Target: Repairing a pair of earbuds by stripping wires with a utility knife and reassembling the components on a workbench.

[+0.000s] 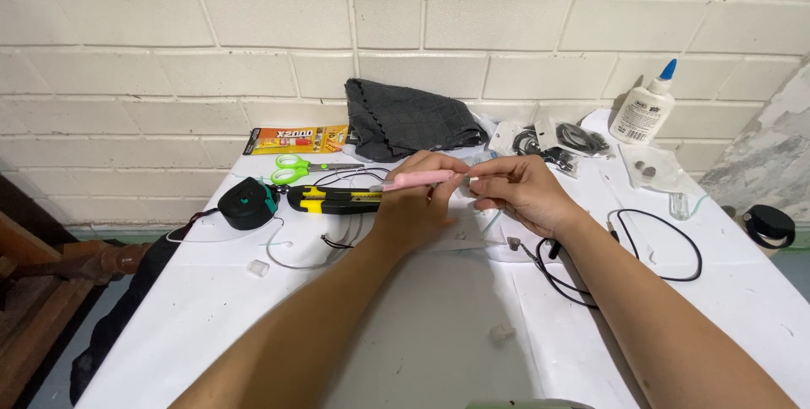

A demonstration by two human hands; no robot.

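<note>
White worktop [211,308] against brick wall: left hand [413,207] grips a pink pen [419,178] at centre; right hand [519,194] pinches a small part, unclear. Glue bottle [643,110] stands at two o'clock, capped.

two bare forearms — no sleeves, rings or watch — left grip [413,207], right grip [519,194].

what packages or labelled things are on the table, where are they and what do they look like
Flat orange and yellow carded package: far left edge by the brick wall, behind the green-handled scissors.
White glue bottle with blue tip: far right corner, upright, dark-printed label.
Clear plastic bags: far edge, right of the dark grey cloth, holding black cables.
</note>
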